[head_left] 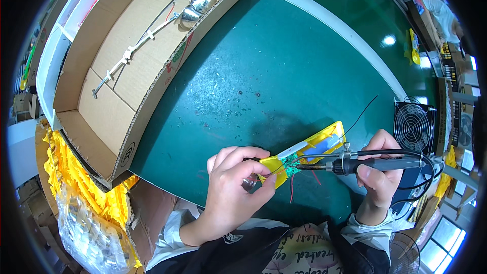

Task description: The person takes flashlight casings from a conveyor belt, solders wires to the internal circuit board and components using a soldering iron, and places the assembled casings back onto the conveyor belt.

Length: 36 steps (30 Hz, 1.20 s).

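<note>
My left hand (228,185) is closed around the near end of a yellow plastic housing (334,133), tilted above the green table. A small green circuit board (291,164) sits in the housing, with red wires hanging below it and a blue piece (319,147) farther along. Part of a shiny round piece (248,182) shows between my left fingers. In my right hand (378,187) is a black soldering iron (362,166) with a thin feed tube clamped above it. Its tip points left and reaches the board; whether it touches is too small to tell.
A cardboard box (114,33) at the upper left holds silver cone-shaped reflectors (190,16) and a rod with white ties (127,56). A black fan (415,126) stands at the right. Yellow parts (86,180) and a clear plastic bag (83,223) lie lower left.
</note>
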Motion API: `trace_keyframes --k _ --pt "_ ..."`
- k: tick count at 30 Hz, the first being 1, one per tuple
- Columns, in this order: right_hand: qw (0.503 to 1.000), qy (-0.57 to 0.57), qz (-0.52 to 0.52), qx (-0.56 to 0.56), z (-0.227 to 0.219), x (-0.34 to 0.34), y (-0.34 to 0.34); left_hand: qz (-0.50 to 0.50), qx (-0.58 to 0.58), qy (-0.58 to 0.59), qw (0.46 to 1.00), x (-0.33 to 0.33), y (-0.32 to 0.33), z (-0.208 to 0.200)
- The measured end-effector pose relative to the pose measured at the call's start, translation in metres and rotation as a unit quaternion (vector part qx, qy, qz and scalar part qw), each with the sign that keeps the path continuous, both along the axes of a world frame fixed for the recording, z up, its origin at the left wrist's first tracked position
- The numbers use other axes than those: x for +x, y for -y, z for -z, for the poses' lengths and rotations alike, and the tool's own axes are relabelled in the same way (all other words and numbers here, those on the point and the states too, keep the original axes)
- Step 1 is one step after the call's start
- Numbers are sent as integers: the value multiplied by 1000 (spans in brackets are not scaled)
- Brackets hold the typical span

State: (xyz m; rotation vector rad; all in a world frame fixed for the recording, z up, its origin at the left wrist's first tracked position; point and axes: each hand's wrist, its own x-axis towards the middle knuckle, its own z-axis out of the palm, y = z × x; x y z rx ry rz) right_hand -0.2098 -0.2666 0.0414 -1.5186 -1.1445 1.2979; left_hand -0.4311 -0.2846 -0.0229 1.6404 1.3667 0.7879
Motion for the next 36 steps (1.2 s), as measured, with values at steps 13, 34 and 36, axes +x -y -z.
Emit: trace_keyframes --k 13,34,36 --pt "1000 17 -2 -4 -2 0 1 -7 12 -6 1000 1 1 1" --pt "997 43 54 32 -15 2 9 -14 32 -15 999 0 4 7" --pt "997 39 54 33 -15 4 12 -12 37 -18 999 3 5 6"
